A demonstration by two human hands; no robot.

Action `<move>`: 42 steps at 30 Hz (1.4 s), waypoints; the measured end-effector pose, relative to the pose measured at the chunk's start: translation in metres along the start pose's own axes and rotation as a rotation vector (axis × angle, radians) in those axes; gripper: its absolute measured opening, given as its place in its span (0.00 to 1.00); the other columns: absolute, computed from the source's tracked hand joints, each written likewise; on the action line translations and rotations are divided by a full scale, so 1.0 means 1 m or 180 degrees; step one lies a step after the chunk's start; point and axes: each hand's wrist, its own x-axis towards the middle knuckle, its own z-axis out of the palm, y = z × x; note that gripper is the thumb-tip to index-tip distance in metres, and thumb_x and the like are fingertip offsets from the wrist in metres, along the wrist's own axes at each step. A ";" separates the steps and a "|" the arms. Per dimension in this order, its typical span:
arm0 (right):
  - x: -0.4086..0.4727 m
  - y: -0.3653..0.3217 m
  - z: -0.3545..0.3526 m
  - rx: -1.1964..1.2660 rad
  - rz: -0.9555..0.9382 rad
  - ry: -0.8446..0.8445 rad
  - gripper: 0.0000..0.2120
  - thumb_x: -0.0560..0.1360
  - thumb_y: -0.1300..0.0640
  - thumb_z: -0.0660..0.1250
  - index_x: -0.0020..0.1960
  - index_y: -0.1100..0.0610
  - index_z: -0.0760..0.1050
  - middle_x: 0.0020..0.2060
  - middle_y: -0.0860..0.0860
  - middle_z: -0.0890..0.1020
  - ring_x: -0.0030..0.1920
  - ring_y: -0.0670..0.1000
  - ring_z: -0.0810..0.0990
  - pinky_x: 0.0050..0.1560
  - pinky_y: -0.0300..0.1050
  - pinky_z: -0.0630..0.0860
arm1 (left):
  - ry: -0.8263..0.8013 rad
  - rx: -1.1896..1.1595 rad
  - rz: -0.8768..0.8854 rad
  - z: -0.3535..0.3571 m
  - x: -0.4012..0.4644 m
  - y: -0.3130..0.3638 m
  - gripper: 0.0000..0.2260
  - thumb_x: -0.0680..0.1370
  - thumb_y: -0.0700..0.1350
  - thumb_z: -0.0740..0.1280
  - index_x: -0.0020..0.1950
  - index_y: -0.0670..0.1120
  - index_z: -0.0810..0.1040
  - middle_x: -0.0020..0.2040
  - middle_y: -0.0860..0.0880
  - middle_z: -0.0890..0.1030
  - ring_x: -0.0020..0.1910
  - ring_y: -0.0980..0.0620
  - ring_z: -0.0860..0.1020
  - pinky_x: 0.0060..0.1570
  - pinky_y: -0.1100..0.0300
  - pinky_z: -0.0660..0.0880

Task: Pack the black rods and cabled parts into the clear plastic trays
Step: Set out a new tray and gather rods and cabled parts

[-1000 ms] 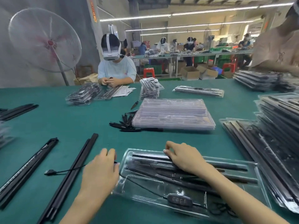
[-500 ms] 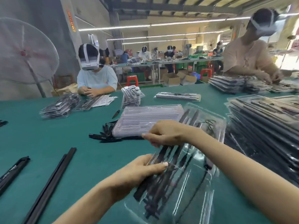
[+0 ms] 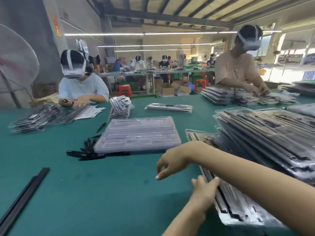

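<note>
Under my right forearm, the filled tray (image 3: 238, 212) lies flat on the green table (image 3: 102, 193), touching the stack of packed trays (image 3: 272, 138) beyond. My left hand (image 3: 203, 189) pinches its near-left edge. My right hand (image 3: 172, 163) hangs above, fingers loosely curled, holding nothing. Empty trays (image 3: 141, 133) sit ahead of both hands.

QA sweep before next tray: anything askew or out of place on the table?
One small black part lies alone, apart from the loose pile beside the empty clear trays. The filled-tray stack at right sits fanned, edges not flush.
</note>
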 end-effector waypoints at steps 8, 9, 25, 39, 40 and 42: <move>0.032 0.028 0.017 0.0514 0.0106 0.0954 0.18 0.79 0.43 0.59 0.61 0.53 0.75 0.58 0.52 0.79 0.57 0.54 0.76 0.58 0.47 0.72 | 0.0109 0.0704 0.0427 0.007 0.030 -0.013 0.18 0.79 0.43 0.58 0.68 0.40 0.64 0.67 0.42 0.65 0.68 0.43 0.65 0.63 0.56 0.65; 0.040 0.029 0.019 0.0606 0.0139 0.1167 0.17 0.79 0.44 0.59 0.62 0.53 0.75 0.58 0.52 0.78 0.58 0.54 0.75 0.58 0.48 0.72 | 0.0101 0.0686 0.0545 -0.004 0.034 -0.017 0.15 0.80 0.42 0.57 0.65 0.38 0.68 0.66 0.40 0.69 0.65 0.42 0.69 0.59 0.57 0.68; 0.176 0.051 0.004 0.1073 0.0720 0.2561 0.10 0.76 0.52 0.68 0.55 0.53 0.81 0.53 0.49 0.80 0.59 0.51 0.75 0.52 0.44 0.71 | 0.2395 0.2687 -0.0092 -0.196 0.105 -0.075 0.31 0.82 0.49 0.50 0.74 0.45 0.29 0.77 0.51 0.32 0.76 0.48 0.36 0.72 0.39 0.43; 0.188 0.090 -0.031 0.2909 0.0581 0.1120 0.07 0.69 0.52 0.76 0.44 0.54 0.85 0.36 0.49 0.79 0.34 0.47 0.66 0.31 0.36 0.63 | 0.2359 0.2562 0.0048 -0.195 0.105 -0.079 0.33 0.82 0.49 0.50 0.70 0.49 0.23 0.70 0.53 0.23 0.77 0.50 0.37 0.72 0.40 0.42; 0.188 0.090 -0.032 0.2963 0.0615 0.1056 0.06 0.69 0.52 0.76 0.43 0.54 0.84 0.37 0.50 0.79 0.34 0.48 0.66 0.31 0.36 0.63 | 0.2359 0.2551 0.0058 -0.195 0.105 -0.079 0.33 0.82 0.49 0.49 0.70 0.49 0.23 0.71 0.52 0.24 0.77 0.50 0.38 0.72 0.40 0.43; 0.189 0.090 -0.035 0.3057 0.0685 0.0974 0.06 0.70 0.53 0.76 0.43 0.55 0.84 0.39 0.49 0.80 0.37 0.47 0.69 0.33 0.37 0.66 | 0.2367 0.2555 0.0077 -0.195 0.105 -0.079 0.32 0.82 0.49 0.49 0.70 0.49 0.23 0.71 0.52 0.24 0.77 0.50 0.39 0.72 0.40 0.43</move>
